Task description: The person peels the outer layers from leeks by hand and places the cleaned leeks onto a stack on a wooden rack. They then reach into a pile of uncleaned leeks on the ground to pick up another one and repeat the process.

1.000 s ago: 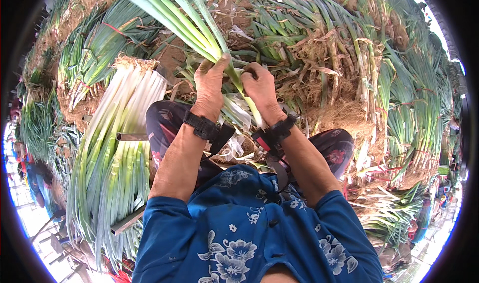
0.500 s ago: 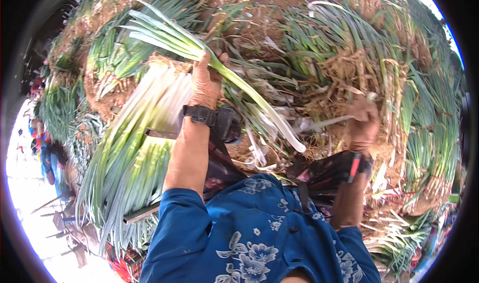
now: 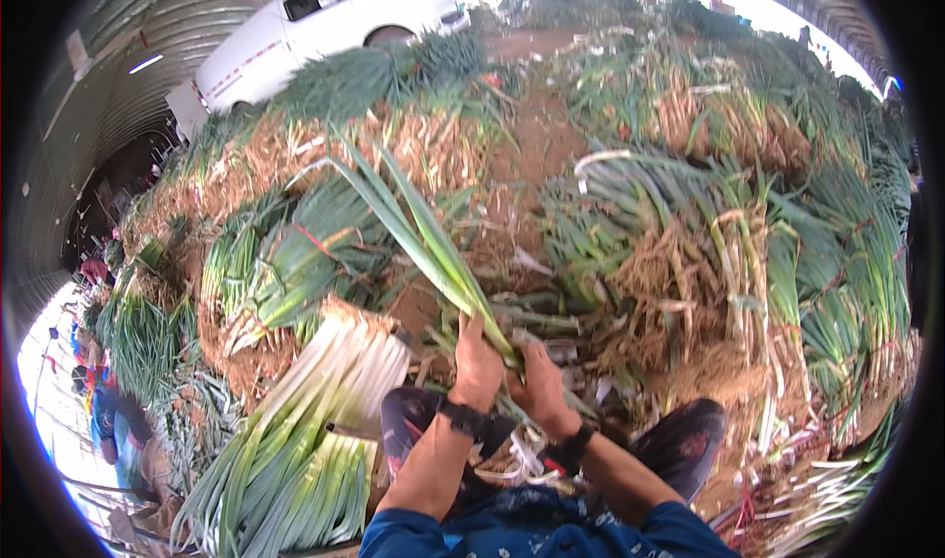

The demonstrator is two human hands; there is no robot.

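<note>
In front of my knees I hold a large green onion (image 3: 433, 253) tilted, its long green leaves pointing up and to the far left. My left hand (image 3: 476, 363) is closed around the stalk just below the leaves. Close beside it, my right hand (image 3: 540, 389) is also closed on the stalk, with its thumb side toward the leaves. The lower white end is hidden behind my hands and wrists. To the left of my left forearm, a stack of peeled green onions (image 3: 325, 391) lies with its white root ends away from me and its leaves toward me.
Bundles of unpeeled green onions (image 3: 679, 282) with dirty roots lie at right. More bundles (image 3: 335, 233) lie ahead at left. Stripped skins (image 3: 522, 455) litter the ground between my knees. A metal bar (image 3: 349, 431) lies by the stack. A white van (image 3: 325, 27) stands at the far left.
My view has lifted, bringing the van in. My right hand came from far right, where it held a pale strip, to the stalk beside my left hand. The onion now points more upward.
</note>
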